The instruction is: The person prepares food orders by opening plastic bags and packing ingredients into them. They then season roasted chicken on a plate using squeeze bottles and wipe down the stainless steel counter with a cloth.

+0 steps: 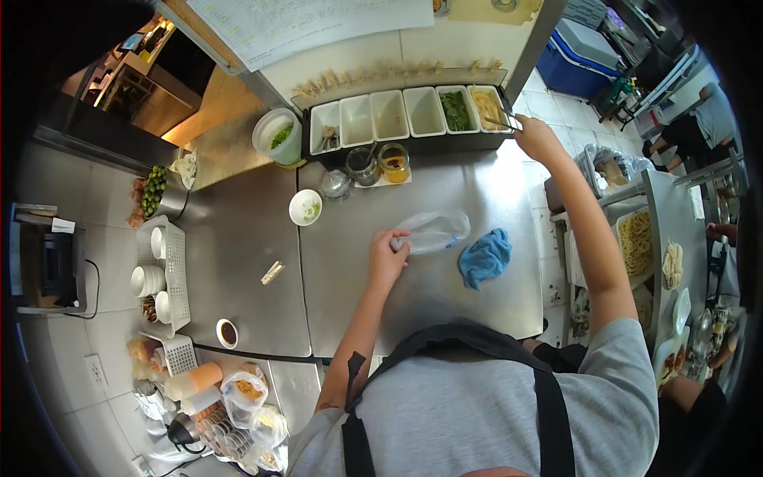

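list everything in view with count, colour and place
plastic bag: 1, clear, centre
bins: 6, white, back edge
tongs: 1, metallic, above rightmost bin
cloth: 1, blue, right of bag
open jars: 2, dark and amber, before bins
bowl: 1, white, left of jars
sauce dish: 1, white, front left
tub: 1, white, left of bins
baskets: 2, white, far left
cooler: 1, blue, upper right
other clutter: uncountable, mixed, around
left fingers: one hand, bare, on bag
right fingers: one hand, bare, on tongs
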